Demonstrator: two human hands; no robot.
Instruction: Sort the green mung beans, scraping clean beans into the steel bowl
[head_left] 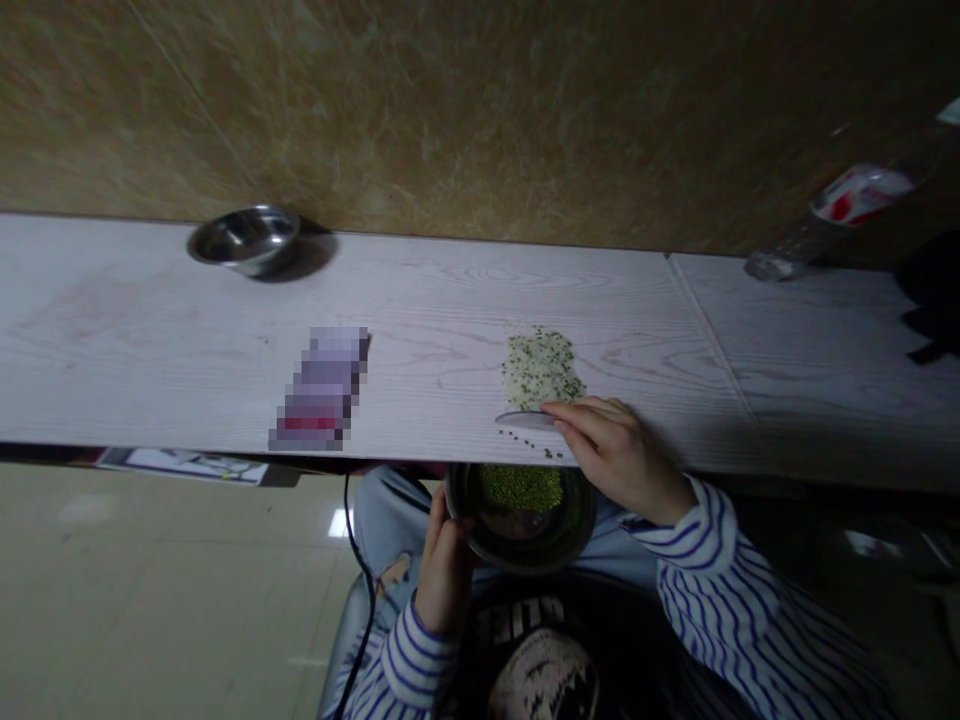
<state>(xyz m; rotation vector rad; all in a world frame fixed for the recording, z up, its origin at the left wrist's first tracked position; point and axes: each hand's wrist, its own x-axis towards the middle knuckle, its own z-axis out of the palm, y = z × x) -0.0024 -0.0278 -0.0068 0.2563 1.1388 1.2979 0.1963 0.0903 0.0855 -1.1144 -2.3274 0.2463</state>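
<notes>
One tabletop (435, 285), beneath a mixed grain pile (541, 370). Right of the pile: bottle (804, 240), red-and-white label (862, 195) unreadable. Nearer than the pile: bowl (579, 520) of green grains (523, 487), gripped by fingers of the left hand (444, 560). At the pile's near edge: flat utensil (521, 420), pinched by fingers of the right hand (621, 455).

Your landmark is the mixed patch (541, 368), white grains speckled with green beans, spread flat and roughly square. The thin metal blade (519, 420) you grip lies just beside its near edge, tip pointing to your left; the handle is covered, and contact with the patch cannot be confirmed. A sparse line of loose beans (528, 442) sits a little nearer you than the patch. The round, dark metal bowl (523, 548) you hold is nearer you again, mouth up. Inside, green beans (523, 488) are gathered toward the patch side, leaving your side bare.
</notes>
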